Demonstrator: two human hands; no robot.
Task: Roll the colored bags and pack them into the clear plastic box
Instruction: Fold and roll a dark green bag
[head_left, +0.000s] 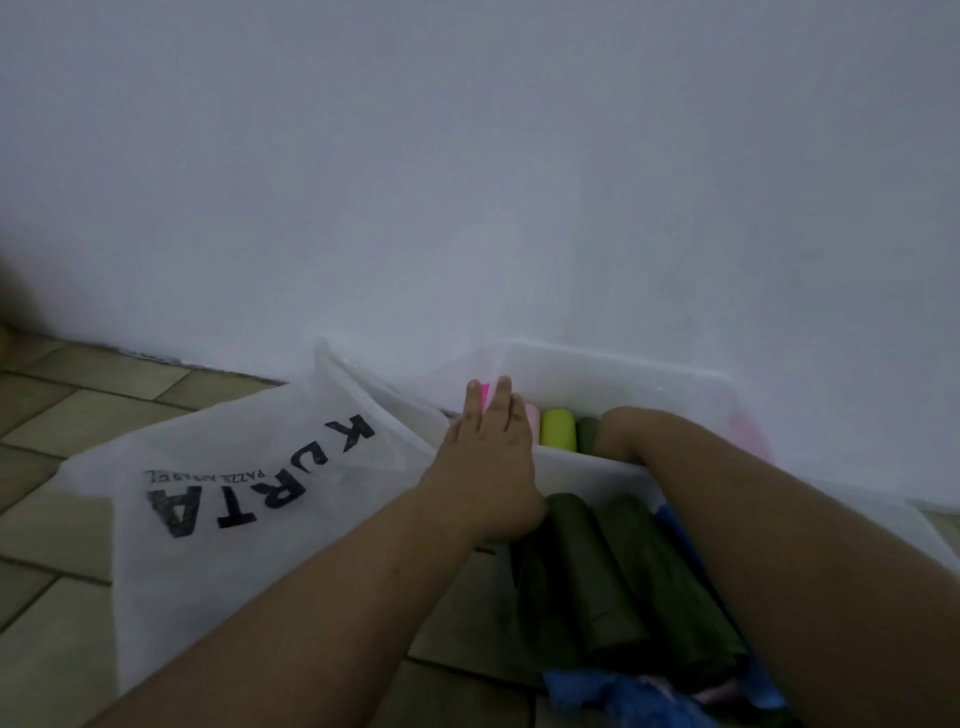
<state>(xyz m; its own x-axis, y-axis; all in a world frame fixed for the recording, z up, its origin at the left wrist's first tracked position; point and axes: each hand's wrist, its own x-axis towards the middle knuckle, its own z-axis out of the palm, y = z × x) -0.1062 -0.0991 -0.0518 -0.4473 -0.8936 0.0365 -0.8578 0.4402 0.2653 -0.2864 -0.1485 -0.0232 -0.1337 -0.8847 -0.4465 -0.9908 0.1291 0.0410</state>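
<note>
We see the box (587, 470) on the tiled floor (78, 415), its far side against the white wall (467, 156). Its walls are cloudy-clear.

Rolls stand side by side inside it, left to right: a bright pink roll (485, 397), a pale pink roll (532, 421), a lime roll (557, 427) and a dark green roll (587, 434), this last one partly hidden by the right arm (779, 519).

The left hand (491, 457) reaches over the box's near left corner, palm down, fingers straight and slightly spread. Its fingertips lie on the bright pink roll and it grips nothing.

The right arm crosses the near rim and bends down into the box at the wrist. The right hand is hidden behind the near wall, so we cannot tell whether it holds anything.

Outside the box, just in front of it on the floor, two dark green bags (623, 571) lie rolled, side by side, between the two forearms. A crumpled blue bag (613, 696) lies under and around their near ends, with a bit of pale pink showing beside it.

To the left, a big white bag (234, 483) printed "KURTA" lies on the floor, its edge touching the box's left side.
</note>
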